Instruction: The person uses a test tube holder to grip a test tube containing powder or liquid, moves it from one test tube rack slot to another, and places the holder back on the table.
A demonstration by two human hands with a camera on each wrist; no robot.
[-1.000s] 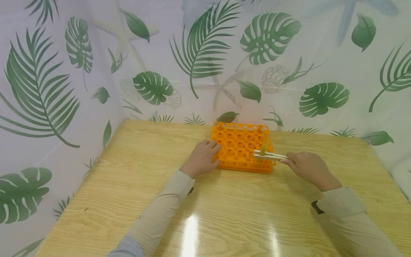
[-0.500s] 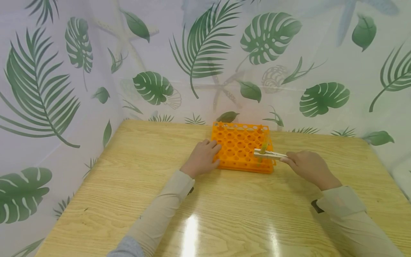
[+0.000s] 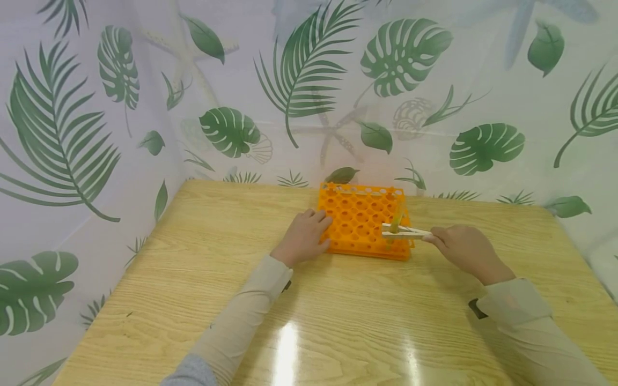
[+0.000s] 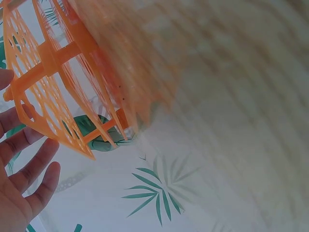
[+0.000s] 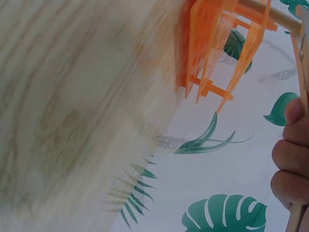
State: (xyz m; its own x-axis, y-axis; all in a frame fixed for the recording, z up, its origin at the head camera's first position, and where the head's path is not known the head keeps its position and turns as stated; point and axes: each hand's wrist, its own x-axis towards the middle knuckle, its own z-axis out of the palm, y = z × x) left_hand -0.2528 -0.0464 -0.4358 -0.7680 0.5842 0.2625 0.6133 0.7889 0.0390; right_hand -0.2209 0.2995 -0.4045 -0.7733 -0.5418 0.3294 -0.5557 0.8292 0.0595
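Note:
An orange test tube rack (image 3: 354, 248) with rows of round holes stands toward the back of the table. At its left end my left hand (image 3: 303, 238) grips the corner, thumb on the front side and fingers along the end; the left wrist view shows the fingers (image 4: 36, 166) at the rack's edge. My right hand (image 3: 465, 251) holds a wooden test tube clamp (image 3: 419, 232) by its rear end, fingers curled round it in the right wrist view. Between the clamp's arms is a test tube (image 3: 396, 222) with yellow contents, at the rack's right end; its lower part is seen among the holes.
The wood-grain table (image 3: 203, 230) reaches back to a white cloth (image 3: 241, 75) printed with green leaves, which also hangs along the left side. Bright light reflections lie on the table's near part. A dark strap (image 3: 478, 309) shows under the right cuff.
The clamp's arms show a slightly wider gap than half a second ago, and the tube sits a touch lower in view. The left hand and the rack have stayed put.

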